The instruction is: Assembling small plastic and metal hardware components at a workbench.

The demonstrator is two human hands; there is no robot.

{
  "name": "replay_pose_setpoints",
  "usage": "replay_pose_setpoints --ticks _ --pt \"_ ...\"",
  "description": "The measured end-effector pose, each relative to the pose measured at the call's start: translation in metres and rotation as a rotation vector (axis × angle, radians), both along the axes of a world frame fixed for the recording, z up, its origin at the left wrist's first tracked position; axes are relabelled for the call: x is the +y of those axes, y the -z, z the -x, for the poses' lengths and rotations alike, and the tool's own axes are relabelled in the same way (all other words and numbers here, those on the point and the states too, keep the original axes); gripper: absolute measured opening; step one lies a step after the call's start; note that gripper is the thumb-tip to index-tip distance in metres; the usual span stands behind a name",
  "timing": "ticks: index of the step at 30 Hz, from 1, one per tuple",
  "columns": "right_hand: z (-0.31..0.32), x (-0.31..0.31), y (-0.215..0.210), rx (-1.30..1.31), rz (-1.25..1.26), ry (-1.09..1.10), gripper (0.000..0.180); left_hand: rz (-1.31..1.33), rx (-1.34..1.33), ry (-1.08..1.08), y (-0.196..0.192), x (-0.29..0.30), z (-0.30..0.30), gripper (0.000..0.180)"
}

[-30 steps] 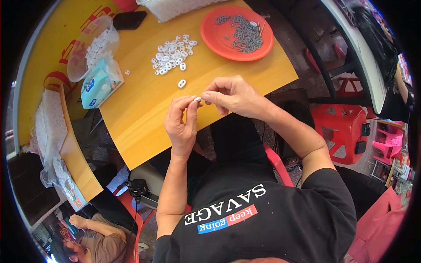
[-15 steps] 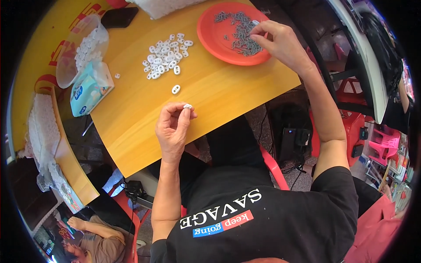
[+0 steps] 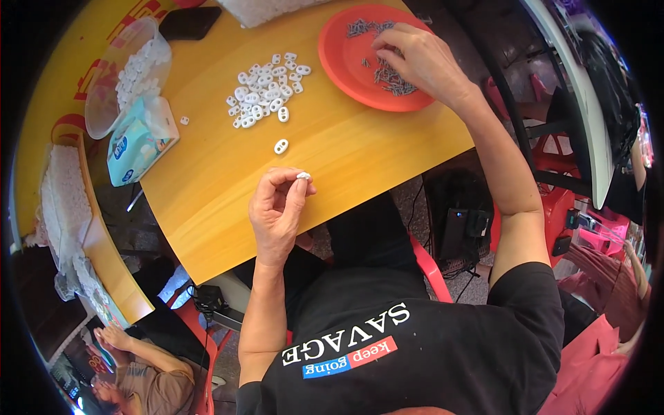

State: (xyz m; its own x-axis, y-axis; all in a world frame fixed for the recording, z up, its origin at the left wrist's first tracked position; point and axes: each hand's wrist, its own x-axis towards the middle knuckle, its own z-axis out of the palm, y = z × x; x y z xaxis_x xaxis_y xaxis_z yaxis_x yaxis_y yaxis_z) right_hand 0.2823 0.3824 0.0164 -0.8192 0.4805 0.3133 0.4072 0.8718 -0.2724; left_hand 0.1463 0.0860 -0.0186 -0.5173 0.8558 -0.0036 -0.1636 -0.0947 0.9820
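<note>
My left hand (image 3: 278, 211) pinches a small white plastic piece (image 3: 303, 176) between thumb and fingertips, just above the yellow table (image 3: 346, 145). Reaching out to the red plate (image 3: 342, 59), my right hand (image 3: 415, 59) has its fingertips down on the pile of small grey metal pins (image 3: 391, 72); whether it holds one I cannot tell. A single white piece (image 3: 281, 146) lies on the table beyond my left hand. Farther back lies a heap of several white pieces (image 3: 266, 97).
A clear plastic bowl (image 3: 124, 72) of white pieces and a teal tissue pack (image 3: 138, 142) sit at the table's left. A dark phone (image 3: 190, 22) lies at the back. Red plastic chairs (image 3: 532, 152) stand to the right. Another person (image 3: 131, 366) sits lower left.
My right hand left my left hand, reached out to the red plate, and now rests its fingers in the pins. My left hand stays put, still holding the white piece.
</note>
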Motion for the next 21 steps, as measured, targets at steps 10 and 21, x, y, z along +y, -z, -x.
replay_pose_setpoints --ticks 10,21 --pt "-0.005 0.019 -0.014 -0.15 0.051 0.084 0.015 0.004 -0.003 0.002 0.0 0.0 0.001 0.009" --pt "0.006 0.012 -0.005 -0.172 0.035 -0.055 0.017 0.006 0.013 0.02 0.0 0.001 0.001 0.008"
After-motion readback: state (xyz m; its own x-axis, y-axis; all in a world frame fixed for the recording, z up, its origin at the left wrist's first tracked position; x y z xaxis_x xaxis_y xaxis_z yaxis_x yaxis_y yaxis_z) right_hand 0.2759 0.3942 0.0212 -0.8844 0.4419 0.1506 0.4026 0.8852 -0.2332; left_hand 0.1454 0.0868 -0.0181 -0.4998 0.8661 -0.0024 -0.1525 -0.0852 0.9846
